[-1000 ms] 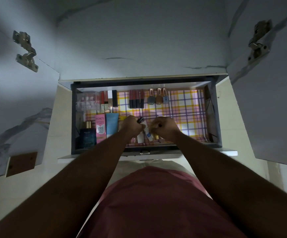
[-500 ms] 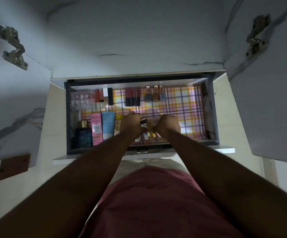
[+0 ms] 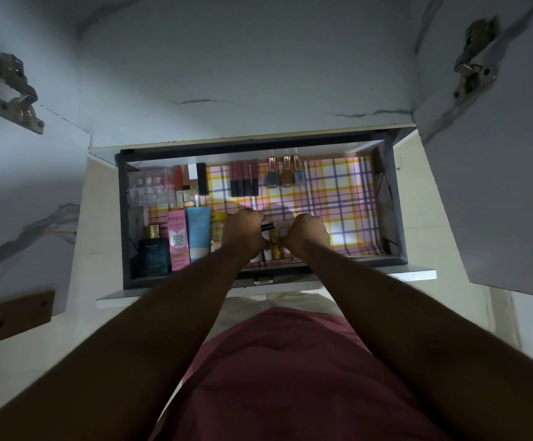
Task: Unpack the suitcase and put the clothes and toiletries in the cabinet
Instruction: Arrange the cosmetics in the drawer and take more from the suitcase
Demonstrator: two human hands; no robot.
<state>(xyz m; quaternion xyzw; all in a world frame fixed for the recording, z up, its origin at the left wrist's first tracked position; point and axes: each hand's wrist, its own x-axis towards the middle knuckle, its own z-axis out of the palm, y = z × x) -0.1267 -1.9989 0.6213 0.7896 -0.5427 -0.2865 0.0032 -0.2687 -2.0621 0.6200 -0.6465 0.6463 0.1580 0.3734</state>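
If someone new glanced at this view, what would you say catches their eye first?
Most striking is the open drawer, lined with bright plaid paper and lit against the dim cabinet. Both hands meet at its front middle: the left hand grips a small dark tube, while the right hand is curled close beside it. At front left, a pink Pond's tube lies beside a blue tube.

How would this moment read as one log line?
left hand: grips small black tube | right hand: curled, contents hidden | drawer: open
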